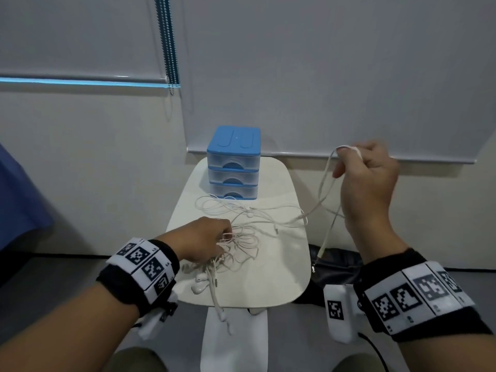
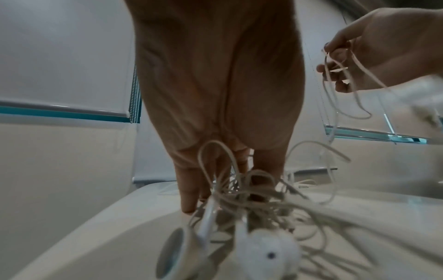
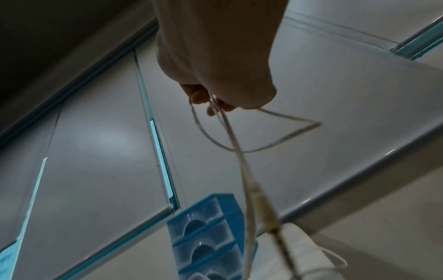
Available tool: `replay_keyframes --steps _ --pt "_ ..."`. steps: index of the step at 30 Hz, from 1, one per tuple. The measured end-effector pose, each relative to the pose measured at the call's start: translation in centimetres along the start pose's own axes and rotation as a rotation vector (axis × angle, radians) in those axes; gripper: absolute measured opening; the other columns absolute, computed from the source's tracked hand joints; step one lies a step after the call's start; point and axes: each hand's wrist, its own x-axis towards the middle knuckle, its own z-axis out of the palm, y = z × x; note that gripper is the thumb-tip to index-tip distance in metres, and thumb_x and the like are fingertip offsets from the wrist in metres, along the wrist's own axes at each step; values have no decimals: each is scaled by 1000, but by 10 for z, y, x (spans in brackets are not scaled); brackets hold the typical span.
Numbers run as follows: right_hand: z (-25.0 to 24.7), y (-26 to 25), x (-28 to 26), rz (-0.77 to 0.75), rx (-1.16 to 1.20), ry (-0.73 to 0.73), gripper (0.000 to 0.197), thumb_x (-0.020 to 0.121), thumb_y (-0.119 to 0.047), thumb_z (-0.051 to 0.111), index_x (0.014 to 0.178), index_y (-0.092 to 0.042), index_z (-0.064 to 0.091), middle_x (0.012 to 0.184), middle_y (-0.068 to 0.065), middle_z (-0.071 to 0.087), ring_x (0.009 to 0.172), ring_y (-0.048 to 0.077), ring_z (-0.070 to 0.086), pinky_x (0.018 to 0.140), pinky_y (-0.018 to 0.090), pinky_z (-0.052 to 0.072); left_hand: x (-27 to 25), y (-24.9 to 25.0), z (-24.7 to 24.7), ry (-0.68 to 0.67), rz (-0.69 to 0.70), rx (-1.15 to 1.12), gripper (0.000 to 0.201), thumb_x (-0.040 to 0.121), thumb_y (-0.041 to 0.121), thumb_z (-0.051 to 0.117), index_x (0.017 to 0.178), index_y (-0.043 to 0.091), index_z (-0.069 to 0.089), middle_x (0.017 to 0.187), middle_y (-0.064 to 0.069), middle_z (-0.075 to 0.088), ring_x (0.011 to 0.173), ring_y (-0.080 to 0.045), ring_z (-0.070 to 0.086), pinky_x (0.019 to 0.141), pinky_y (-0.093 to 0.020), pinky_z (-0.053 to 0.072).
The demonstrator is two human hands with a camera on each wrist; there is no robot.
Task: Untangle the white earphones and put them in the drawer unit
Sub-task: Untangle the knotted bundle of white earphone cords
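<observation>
Left hand point(image 1: 204, 241) low, fingers curled down, pinching cord; right hand point(image 1: 367, 173) raised, fingers curled, gripping cord.

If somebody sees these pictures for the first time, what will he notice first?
First, the tangle of white earphones on the small white table, with the left hand gripping the knot. Next, the right hand, raised at the right, holds one cord up. Behind stands the blue drawer unit, all drawers closed.

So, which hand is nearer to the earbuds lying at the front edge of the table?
Left. The left hand grips the tangle right beside the earbuds; the right hand holds a cable loop raised, far off to the right.
</observation>
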Motion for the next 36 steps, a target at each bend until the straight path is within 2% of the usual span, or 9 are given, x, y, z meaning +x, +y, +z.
replay_keyframes --steps 4,9,11,15,19,21,25,30,36 --pt "12 11 -25 72 -76 -407 34 76 -20 62 52 3 55 59 31 49 55 20 44 57 33 33 -2 -6 1 9 -9 -27 34 93 15 63 125 24 56 123 2 61 103 -16 53 82 -26 39" --pt "12 25 -38 223 -647 -1113 20 79 -21 69 61 -12 68 69 14 69 62 22 62 69 42 54 0 -3 7 -22 -14 -5 37 91 5 52 123 23 50 119 -3 59 101 -23 57 78 -32 46" --pt "12 19 -39 230 -809 -1223 21 84 -30 71 70 -15 73 76 4 71 78 23 66 77 40 53 2 -4 4 -34 -14 3 36 91 6 54 121 25 50 119 -2 59 103 -24 58 84 -36 51" --pt "22 16 -38 104 -1010 -988 56 91 -66 54 68 -16 67 76 -6 64 97 20 46 84 40 31 3 -2 1 -56 0 35 34 90 7 55 112 32 46 114 2 57 104 -24 57 89 -39 52" --pt "48 33 -46 -22 -776 -776 33 86 -47 69 69 -22 55 82 -5 56 91 24 55 74 33 36 2 -2 -3 -67 19 39 36 89 7 58 109 34 46 108 5 55 101 -22 56 82 -34 48" --pt "62 42 -54 29 -669 -851 17 86 -38 73 92 -27 62 99 -4 55 96 20 55 77 31 39 0 -2 -5 -66 34 50 33 90 9 59 109 33 47 107 6 55 100 -21 54 80 -33 44" --pt "84 68 -70 139 -788 -1061 40 85 -22 71 123 -22 61 121 5 50 116 28 52 95 36 47 -1 0 -6 -76 49 65 35 91 9 59 113 33 46 106 5 54 100 -22 53 82 -34 44" --pt "84 85 -71 324 -777 -1006 18 85 -8 58 100 -16 65 105 5 63 97 25 60 70 27 44 1 -3 -7 -108 40 50 46 91 9 61 129 31 49 109 4 54 98 -21 52 77 -32 40" --pt "82 82 -53 409 -806 -1109 19 94 -11 52 98 1 67 101 15 63 93 30 57 77 30 43 3 -5 -9 -151 69 61 33 87 12 65 113 31 56 108 6 56 101 -21 54 84 -37 48"
